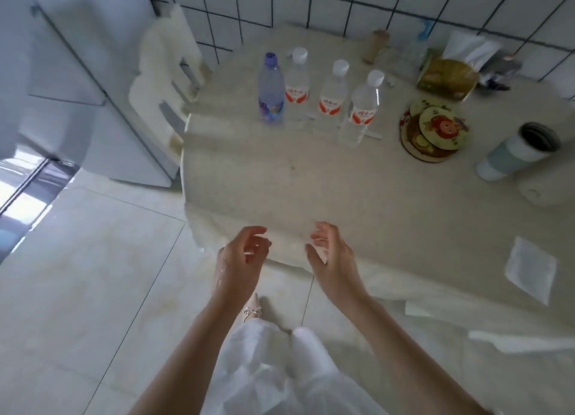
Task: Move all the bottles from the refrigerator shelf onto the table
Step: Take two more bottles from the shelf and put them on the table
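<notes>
Several bottles stand upright on the table (311,184) near its far left side. A purple-capped bottle with a blue label (271,90) is leftmost. Three clear bottles with white caps and red labels follow to its right: one (297,84), another (333,98) and the nearest (362,108). My left hand (241,259) and my right hand (329,256) hang side by side over the table's near edge, fingers loosely curled, holding nothing. The refrigerator (71,81) stands to the left with its doors closed.
A white chair (161,81) stands between refrigerator and table. On the table's right are round coasters (435,131), a tipped tumbler (519,150), a tissue box (448,75), a wooden grinder (375,45) and a white napkin (530,270). Tiled wall behind.
</notes>
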`<action>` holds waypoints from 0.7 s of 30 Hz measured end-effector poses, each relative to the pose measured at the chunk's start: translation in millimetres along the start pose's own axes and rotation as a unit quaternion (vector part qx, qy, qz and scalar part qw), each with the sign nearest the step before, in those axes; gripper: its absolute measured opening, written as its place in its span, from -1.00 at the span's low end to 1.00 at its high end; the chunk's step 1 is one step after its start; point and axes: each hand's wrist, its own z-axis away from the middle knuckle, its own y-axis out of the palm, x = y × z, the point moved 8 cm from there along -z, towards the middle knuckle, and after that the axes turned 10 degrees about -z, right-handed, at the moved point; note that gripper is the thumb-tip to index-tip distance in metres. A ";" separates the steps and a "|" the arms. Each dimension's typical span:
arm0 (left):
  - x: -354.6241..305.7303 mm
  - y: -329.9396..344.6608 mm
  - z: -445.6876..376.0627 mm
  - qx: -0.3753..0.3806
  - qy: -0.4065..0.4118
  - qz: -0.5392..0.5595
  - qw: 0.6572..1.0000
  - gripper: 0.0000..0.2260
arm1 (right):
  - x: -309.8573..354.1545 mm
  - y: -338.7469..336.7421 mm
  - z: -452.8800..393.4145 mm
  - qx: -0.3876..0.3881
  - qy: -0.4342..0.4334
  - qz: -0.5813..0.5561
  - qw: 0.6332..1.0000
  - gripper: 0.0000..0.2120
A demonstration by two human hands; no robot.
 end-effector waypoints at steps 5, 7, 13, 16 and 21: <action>44.4 -41.1 54.5 -0.021 -0.059 -0.005 0.998 -0.81 | 17.7 47.9 36.4 0.076 -0.013 0.024 0.997 -0.66; 62.0 -60.5 72.3 -0.041 -0.075 -0.008 0.996 -0.80 | 27.1 70.6 48.5 0.108 -0.016 0.030 0.994 -0.67; 122.3 -129.2 121.9 -0.098 -0.128 0.007 0.987 -0.80 | 63.1 161.1 91.2 0.218 -0.045 0.036 0.974 -0.69; 159.3 -172.3 151.0 -0.112 -0.151 0.008 0.982 -0.77 | 82.1 218.3 117.5 0.261 -0.050 0.036 0.963 -0.72; 236.1 -258.0 210.9 -0.142 -0.217 0.024 0.966 -0.75 | 113.5 314.5 165.8 0.315 -0.046 0.043 0.947 -0.69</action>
